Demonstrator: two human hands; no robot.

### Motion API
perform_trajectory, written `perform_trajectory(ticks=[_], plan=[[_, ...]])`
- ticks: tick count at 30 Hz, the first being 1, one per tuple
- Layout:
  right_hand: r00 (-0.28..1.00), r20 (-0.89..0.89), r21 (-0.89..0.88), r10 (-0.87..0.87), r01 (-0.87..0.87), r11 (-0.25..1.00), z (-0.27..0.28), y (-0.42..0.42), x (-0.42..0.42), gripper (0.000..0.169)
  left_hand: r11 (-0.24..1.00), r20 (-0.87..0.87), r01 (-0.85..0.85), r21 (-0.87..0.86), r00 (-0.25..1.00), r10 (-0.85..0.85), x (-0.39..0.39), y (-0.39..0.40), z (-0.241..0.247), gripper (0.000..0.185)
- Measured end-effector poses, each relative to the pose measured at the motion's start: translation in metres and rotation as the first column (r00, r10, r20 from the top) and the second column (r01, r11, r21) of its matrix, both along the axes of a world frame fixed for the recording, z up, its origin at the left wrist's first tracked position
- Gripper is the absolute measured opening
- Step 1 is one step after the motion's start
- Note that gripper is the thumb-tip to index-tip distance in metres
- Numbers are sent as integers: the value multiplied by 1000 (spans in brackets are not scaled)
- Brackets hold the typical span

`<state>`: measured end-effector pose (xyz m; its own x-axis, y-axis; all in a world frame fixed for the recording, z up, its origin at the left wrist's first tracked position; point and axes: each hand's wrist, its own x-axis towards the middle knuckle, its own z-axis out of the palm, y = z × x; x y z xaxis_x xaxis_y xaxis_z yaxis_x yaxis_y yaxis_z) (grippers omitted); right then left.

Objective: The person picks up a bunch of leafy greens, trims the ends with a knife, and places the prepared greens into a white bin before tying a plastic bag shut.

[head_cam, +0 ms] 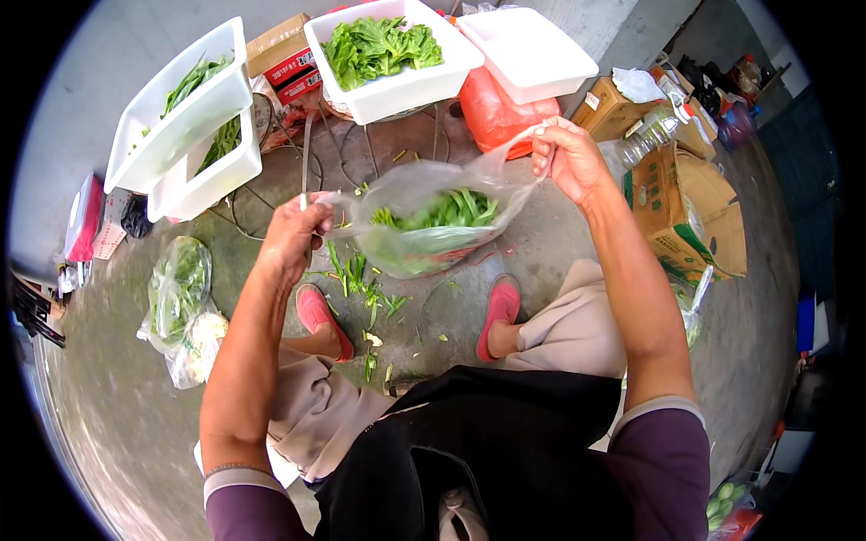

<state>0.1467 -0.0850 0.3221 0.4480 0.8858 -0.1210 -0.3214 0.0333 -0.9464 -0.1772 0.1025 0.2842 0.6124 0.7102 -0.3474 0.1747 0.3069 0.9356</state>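
Between my two hands hangs a clear plastic bag (419, 253) with its mouth stretched wide. Leafy green vegetables (454, 209) lie inside it, slightly blurred. My left hand (298, 230) grips one handle of the bag and also a narrow, knife-like tool (306, 159) that points away from me; its grip is hidden in the fist. Higher up on the right, my right hand (568, 157) pinches the opposite handle. The bag hangs above the concrete floor, just beyond my red shoes (502, 308).
Cut green stems (369, 287) litter the floor. White tubs (399, 95) with greens stand ahead, others stacked left (183, 128). An upturned-looking white tub (531, 51) rests by a red bag (504, 111). Cardboard boxes (653, 209) stand right; bagged vegetables (179, 291) lie left.
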Motion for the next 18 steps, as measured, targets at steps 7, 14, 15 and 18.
perform_trajectory(ticks=[7,14,15,18], plan=[[994,99,11,-54,53,999,-4,-10,-35,11,996,-122,-32,81,992,41,-9,-13,-18,13],[975,217,-49,-58,70,996,0,-18,-35,13,927,-255,10,374,962,93,-8,-6,-13,21],[974,223,-36,-32,41,999,-3,-18,-36,12,959,-140,-57,279,985,100,-4,-12,-15,19],[953,299,-10,48,-47,999,-13,-16,-40,12,990,53,-38,139,998,31,16,-23,-19,16]])
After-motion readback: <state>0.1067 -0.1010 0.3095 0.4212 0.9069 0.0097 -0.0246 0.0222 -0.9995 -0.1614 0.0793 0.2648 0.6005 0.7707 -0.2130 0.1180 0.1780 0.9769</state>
